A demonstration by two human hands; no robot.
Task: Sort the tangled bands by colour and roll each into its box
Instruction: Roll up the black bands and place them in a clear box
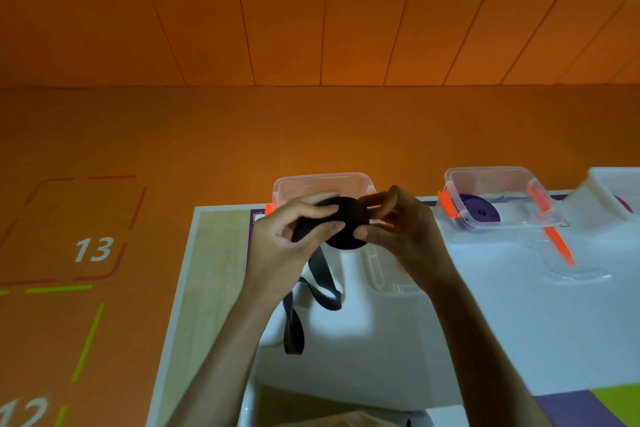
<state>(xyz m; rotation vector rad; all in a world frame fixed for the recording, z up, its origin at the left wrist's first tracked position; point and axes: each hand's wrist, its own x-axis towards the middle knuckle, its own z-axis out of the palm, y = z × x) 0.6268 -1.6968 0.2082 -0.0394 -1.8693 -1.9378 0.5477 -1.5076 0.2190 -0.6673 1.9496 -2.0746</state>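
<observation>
Bare forearms [221, 357] rise from six o'clock and meet over a white tabletop [485, 322]. My worry, watching, is the flat black coil of woven band [346, 224]. It looks held by its rim alone, so any slackening of the pinch could let the turns spring loose or slide out sideways. Its loose black tail [323, 288] hangs toward six o'clock in a twisted loop down to the tabletop, and I'd guess a twist could get wound in and fatten the coil unevenly.

The left hand [291, 239] has its fingers curled over the coil's nine o'clock side, with the thumb pressing the band where it feeds on. The right hand [401, 229] pinches the three o'clock edge between thumb and bent fingers. Both are closed on the band, neither spread.

Just behind them at twelve o'clock stands an open clear plastic box with orange clips [322, 180]; the hands hide most of its inside. Out at two o'clock a second clear box [491, 177] holds a rolled purple band [479, 211], with a clear lid [575, 274] lying beside it.
</observation>
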